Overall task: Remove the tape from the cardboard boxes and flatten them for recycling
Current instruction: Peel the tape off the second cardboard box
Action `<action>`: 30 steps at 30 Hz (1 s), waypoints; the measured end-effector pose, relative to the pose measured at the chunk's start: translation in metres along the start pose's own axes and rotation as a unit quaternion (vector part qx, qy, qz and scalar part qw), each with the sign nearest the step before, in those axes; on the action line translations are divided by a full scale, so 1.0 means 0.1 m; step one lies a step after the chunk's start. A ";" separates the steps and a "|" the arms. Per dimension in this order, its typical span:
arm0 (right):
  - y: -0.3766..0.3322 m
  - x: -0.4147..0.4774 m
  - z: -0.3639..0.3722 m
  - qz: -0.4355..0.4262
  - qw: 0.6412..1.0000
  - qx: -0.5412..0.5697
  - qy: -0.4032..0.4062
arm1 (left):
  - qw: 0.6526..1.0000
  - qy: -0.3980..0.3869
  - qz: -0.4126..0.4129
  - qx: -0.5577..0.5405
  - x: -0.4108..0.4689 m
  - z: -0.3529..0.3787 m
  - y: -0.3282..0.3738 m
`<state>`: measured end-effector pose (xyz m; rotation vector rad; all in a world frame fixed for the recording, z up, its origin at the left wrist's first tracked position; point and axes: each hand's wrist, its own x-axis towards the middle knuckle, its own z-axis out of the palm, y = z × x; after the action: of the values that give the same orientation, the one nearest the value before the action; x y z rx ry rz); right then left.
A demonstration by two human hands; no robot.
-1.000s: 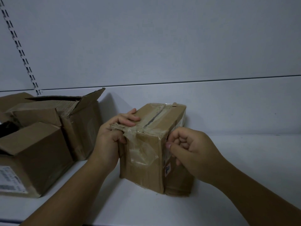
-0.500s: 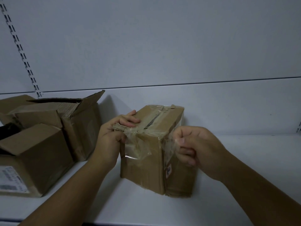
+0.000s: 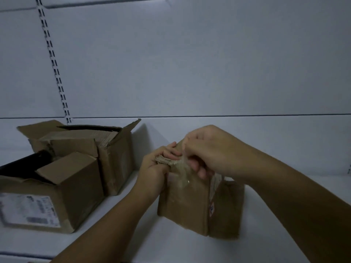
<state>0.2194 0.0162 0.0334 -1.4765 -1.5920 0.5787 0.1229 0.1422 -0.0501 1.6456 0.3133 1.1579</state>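
Observation:
A small brown cardboard box (image 3: 187,207) stands upright on the white shelf (image 3: 133,230), sealed with clear tape (image 3: 181,170). My left hand (image 3: 153,173) grips the box's top left corner, fingers curled over its torn edge. My right hand (image 3: 207,150) is above the box's top and pinches a loose strip of the clear tape between its fingertips. The box's top face is hidden behind my hands.
Two larger open cardboard boxes stand at the left: a near one (image 3: 57,198) with a white label and something black inside, and a far one (image 3: 98,149) with raised flaps. A white back panel (image 3: 209,63) rises behind; the shelf's front edge lies near the frame bottom.
My right hand has moved from the box's right side up over its top, drawing the tape strip with it. My left hand keeps its grip on the corner. The view tilted.

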 end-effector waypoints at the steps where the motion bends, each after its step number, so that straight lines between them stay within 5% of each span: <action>1: -0.05 0.10 0.04 0.011 1.000 0.017 0.010 | 1.000 -0.004 0.002 0.005 -0.01 0.01 0.03; 5: -0.07 0.47 0.07 0.061 0.982 0.165 0.070 | 1.000 -0.015 0.007 -0.016 -0.04 0.00 0.14; 12: 0.25 0.57 0.13 0.059 0.954 0.243 0.163 | 0.995 -0.087 -0.029 0.035 -0.13 -0.18 0.13; 17: 0.30 0.60 0.11 0.056 0.956 0.224 0.178 | 0.986 0.123 -0.033 0.109 -0.56 -0.33 -0.04; 21: 0.32 0.64 0.15 0.061 0.960 0.200 0.188 | 0.971 0.025 -0.109 0.212 -0.72 -0.28 -0.09; 30: 0.31 0.63 0.18 0.056 0.953 0.194 0.225 | 0.962 0.113 -0.251 0.002 -0.93 -0.06 -0.06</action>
<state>0.2263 0.0866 0.0166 -1.2891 -0.9819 0.5347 0.0737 0.0841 -0.1050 1.3274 0.8272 0.9491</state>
